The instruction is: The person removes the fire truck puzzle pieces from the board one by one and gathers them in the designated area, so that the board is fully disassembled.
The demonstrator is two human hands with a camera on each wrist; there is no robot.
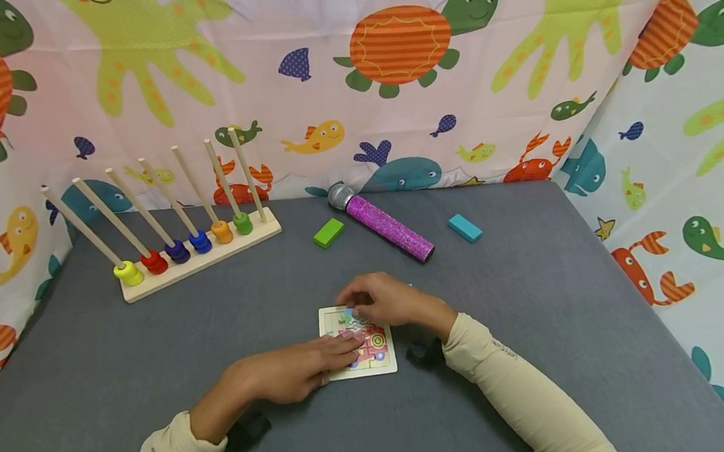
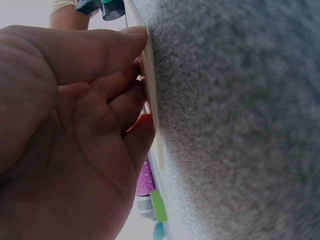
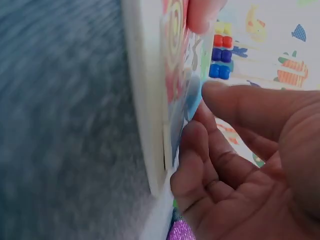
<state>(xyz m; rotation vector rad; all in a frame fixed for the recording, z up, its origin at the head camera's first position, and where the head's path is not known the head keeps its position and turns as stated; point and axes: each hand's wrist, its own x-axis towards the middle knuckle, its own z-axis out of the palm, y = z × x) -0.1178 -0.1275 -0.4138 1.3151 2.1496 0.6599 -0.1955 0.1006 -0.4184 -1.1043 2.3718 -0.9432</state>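
A square wooden jigsaw puzzle (image 1: 385,362) with a pink vehicle picture lies on the grey table. My left hand (image 1: 293,370) rests on it from the left, fingers laid fairly straight over the picture. In the left wrist view, the left thumb (image 2: 135,42) touches the edge of the board. My right hand (image 1: 387,298) is at the puzzle's far right corner, its fingers bent. Between its thumb and fingers is a bluish puzzle piece (image 3: 192,97), seen in the right wrist view; the fingers partly hide it.
Beyond the puzzle lie a glittery purple microphone (image 1: 391,229), a green block (image 1: 328,233) and a blue block (image 1: 465,228). At the left back stands a wooden peg rack (image 1: 201,256) with coloured beads. A printed cloth (image 1: 316,45) hangs behind the table.
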